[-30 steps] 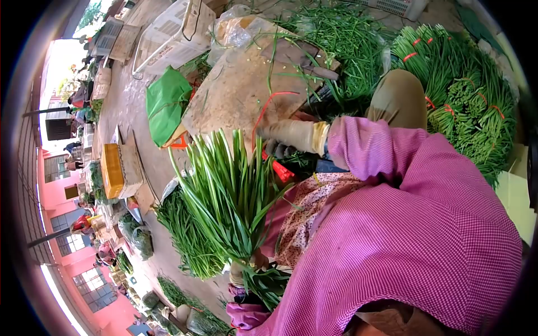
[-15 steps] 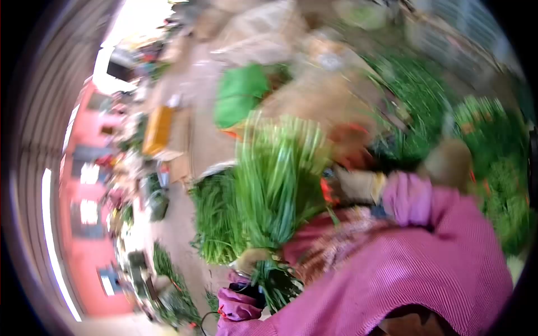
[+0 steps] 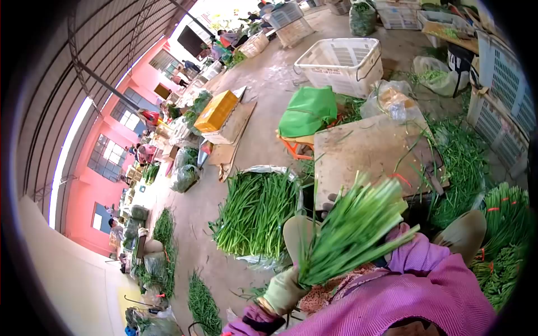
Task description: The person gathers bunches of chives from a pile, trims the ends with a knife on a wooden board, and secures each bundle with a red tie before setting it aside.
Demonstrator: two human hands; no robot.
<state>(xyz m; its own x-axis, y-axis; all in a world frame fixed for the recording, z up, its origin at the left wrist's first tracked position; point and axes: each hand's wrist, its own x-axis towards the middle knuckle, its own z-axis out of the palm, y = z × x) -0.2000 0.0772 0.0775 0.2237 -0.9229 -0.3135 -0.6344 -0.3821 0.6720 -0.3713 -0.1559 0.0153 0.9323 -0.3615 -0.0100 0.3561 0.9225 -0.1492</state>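
My left hand [image 3: 283, 291], in a pale glove, is closed around the lower end of a loose bunch of green chives [image 3: 356, 232]. The bunch slants up to the right across my lap, its pale stem ends fanned out. My right hand [image 3: 329, 205] is mostly hidden behind the bunch; only dark glove fingertips show past its upper left side, and whether they grip cannot be made out. Beyond the bunch stands a wooden board [image 3: 367, 154] with scraps and a red band [image 3: 401, 180] on it. Left of my knee, a lined container of chives [image 3: 258, 215] stands on the floor.
A green-covered stool [image 3: 307, 115] and a white crate [image 3: 341, 64] stand past the board. Banded green bunches [image 3: 504, 215] and loose greens [image 3: 457, 165] lie at the right. Stacked crates [image 3: 501, 95] edge the far right. Other people work along the pink wall [image 3: 92, 190].
The bunch has tipped from upright to slanting right over my lap. My left hand has moved down and right; my right hand has gone behind the bunch. The view has turned and sharpened.
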